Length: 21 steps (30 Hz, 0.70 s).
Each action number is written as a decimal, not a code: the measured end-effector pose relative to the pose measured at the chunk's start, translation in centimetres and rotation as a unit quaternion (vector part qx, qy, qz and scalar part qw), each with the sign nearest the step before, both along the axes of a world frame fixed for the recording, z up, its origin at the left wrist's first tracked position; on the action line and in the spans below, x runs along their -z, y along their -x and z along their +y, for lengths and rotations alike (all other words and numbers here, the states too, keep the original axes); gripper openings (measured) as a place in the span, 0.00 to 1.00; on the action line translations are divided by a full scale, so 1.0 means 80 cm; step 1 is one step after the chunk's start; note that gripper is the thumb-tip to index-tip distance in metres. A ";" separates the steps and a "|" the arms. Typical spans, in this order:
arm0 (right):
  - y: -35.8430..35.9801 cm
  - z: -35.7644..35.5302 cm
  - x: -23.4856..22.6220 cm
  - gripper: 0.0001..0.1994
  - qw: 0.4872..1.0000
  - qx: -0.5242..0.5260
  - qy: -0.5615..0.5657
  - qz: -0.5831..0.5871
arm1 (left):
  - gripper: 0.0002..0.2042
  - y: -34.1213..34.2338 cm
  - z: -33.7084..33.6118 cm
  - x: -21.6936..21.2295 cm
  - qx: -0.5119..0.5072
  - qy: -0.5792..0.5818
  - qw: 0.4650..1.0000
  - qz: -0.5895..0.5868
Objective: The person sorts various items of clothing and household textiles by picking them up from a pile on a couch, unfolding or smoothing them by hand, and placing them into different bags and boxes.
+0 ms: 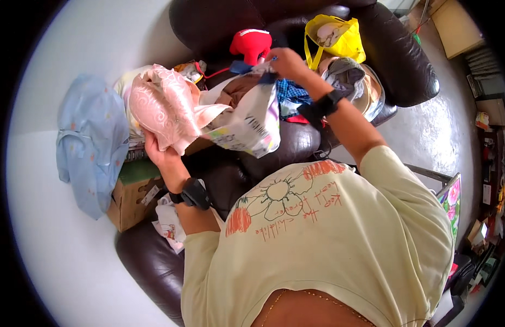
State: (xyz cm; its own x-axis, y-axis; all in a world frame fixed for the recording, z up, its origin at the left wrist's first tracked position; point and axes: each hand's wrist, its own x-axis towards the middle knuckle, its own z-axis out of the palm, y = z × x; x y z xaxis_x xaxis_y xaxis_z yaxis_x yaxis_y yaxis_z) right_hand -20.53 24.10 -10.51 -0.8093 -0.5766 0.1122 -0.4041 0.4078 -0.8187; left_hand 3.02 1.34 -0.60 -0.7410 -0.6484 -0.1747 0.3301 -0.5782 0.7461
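Observation:
My left hand (161,155) grips a folded pale pink bra (162,109) with a swirl pattern from below, left of a white printed bag (250,128). The fingers behind the bra are partly hidden. My right hand (288,64) is closed at the far upper edge of that bag, and its fingertips are partly out of sight. Brown cloth (238,90) shows inside the bag's mouth. Close to my right hand are a red plush-like item (251,44) and blue checked cloth (290,94).
A dark leather sofa (410,76) carries a yellow bag (348,38) and a tub of grey clothes (348,76). To the left, light blue cloth (92,131) hangs beside a cardboard box (132,201). A white cloth (169,223) lies near my left forearm.

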 end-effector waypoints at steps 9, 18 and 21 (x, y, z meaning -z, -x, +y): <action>0.105 0.062 0.086 0.12 0.955 -0.136 -0.265 0.012 | 0.22 0.006 0.000 0.038 0.231 -0.137 0.926 0.265; -0.011 0.009 -0.079 0.07 0.980 -0.127 0.150 0.031 | 0.23 0.012 0.004 0.053 0.196 -0.089 0.956 0.201; -0.044 -0.015 -0.113 0.06 0.929 -0.286 0.229 -0.049 | 0.23 0.010 0.013 0.058 0.172 -0.045 0.974 0.140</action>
